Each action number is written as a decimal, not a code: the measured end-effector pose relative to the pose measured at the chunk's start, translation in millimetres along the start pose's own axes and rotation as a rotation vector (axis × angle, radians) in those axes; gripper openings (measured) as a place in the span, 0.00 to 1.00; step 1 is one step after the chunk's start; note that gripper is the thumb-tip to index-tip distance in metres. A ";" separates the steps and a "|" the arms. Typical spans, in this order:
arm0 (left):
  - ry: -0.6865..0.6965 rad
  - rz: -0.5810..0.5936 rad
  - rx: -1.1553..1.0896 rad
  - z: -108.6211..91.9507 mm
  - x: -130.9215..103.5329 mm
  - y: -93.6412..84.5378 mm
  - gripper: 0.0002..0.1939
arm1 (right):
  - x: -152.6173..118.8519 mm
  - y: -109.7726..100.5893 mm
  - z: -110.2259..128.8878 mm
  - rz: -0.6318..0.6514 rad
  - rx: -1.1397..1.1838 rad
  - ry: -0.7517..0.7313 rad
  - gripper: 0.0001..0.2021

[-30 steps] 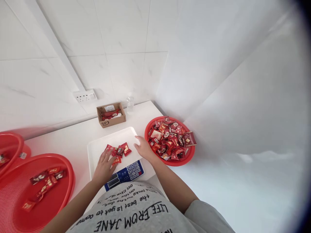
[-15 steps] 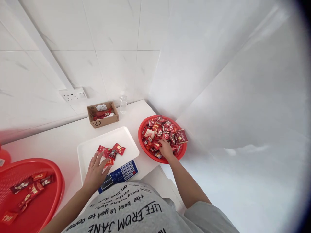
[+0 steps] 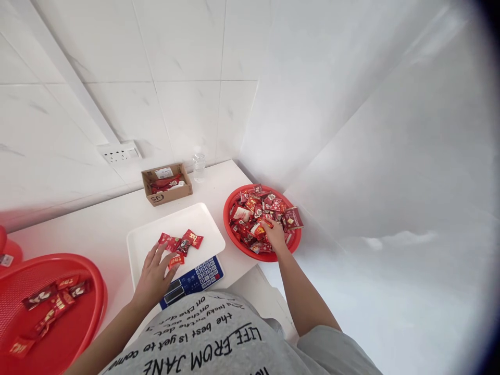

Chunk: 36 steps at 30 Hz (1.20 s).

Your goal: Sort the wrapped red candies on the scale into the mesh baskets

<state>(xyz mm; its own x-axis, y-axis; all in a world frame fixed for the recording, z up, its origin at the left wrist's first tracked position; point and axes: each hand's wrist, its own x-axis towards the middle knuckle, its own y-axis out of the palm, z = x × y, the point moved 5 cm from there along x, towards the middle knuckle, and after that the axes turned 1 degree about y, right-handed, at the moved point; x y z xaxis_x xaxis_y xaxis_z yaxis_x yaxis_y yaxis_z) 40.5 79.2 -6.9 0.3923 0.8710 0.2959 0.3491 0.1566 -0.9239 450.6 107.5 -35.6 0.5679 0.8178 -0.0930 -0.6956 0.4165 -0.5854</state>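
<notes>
My left hand [image 3: 155,273] rests over the near left part of the white scale tray [image 3: 144,234], its fingers spread beside several red snack packets [image 3: 189,239]. Under the tray's front edge shows the blue keypad panel of the scale [image 3: 201,273]. On the right, my right hand [image 3: 274,234] reaches into a red plastic basket [image 3: 299,245] heaped with small wrapped snacks. Its fingers are closed on a red and orange snack packet [image 3: 258,229] at the top of the heap; the fingertips are partly hidden.
Behind the scale, a cardboard box [image 3: 167,195] holds more red packets, with a clear plastic bottle [image 3: 199,166] next to it. At the lower left is a larger red basket [image 3: 88,271] with several packets. A wall socket [image 3: 119,152] sits above the white table [image 3: 113,213].
My right hand has shifted slightly right within the basket, and a red and orange packet now shows at its fingers. My left hand has stayed almost still.
</notes>
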 end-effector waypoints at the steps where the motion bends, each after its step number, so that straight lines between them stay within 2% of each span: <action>1: -0.009 0.018 0.013 0.7 -0.7 2.0 0.15 | -0.7 -1.1 -1.6 0.004 0.021 0.027 0.22; 4: -0.044 0.092 0.058 2.4 -2.5 8.2 0.17 | -4.9 -5.4 5.2 -0.041 0.032 0.014 0.22; 6: -0.067 0.142 0.074 2.5 -3.2 10.7 0.17 | -9.7 -4.2 20.2 -0.072 0.055 -0.053 0.22; 8: -0.077 0.181 0.080 1.5 -3.6 11.4 0.16 | -16.5 5.7 38.7 -0.051 0.144 -0.087 0.22; 10: -0.081 0.195 0.082 0.0 -3.6 10.2 0.16 | -25.6 25.5 57.9 0.038 0.272 -0.077 0.22; 13: -0.087 0.188 0.085 -1.6 -4.1 7.2 0.14 | -43.3 66.8 84.5 0.240 0.459 -0.036 0.22; 17: -0.087 0.177 0.089 -2.0 -7.0 6.0 0.12 | -67.2 116.6 107.2 0.449 0.618 0.072 0.22; 20: -0.089 0.145 0.088 -1.0 -9.1 6.6 0.12 | -81.3 139.9 120.6 0.555 0.712 0.138 0.21; 24: -0.076 0.116 0.087 -0.2 -8.4 9.3 0.11 | -91.4 157.3 135.0 0.605 0.784 0.165 0.20; 27: -0.078 0.099 0.091 0.3 -5.8 10.3 0.11 | -93.2 165.6 139.7 0.621 0.749 0.166 0.19; 29: -0.088 0.098 0.085 0.7 -4.4 10.2 0.12 | -90.0 164.6 139.2 0.582 0.659 0.127 0.19; 33: -0.127 0.089 0.029 2.6 -4.0 6.9 0.15 | -78.7 149.6 124.2 0.509 0.634 0.155 0.24; 36: -0.147 0.092 -0.014 5.7 -3.3 5.9 0.21 | -68.7 127.6 103.7 0.439 0.608 0.141 0.25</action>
<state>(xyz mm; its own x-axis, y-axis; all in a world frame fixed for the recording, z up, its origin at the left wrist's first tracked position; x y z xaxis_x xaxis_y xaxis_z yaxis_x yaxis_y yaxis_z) 36.5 80.0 -14.7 0.2946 0.9403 0.1704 0.3296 0.0674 -0.9417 277.2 145.6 -20.4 0.2053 0.9175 -0.3408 -0.9673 0.2431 0.0719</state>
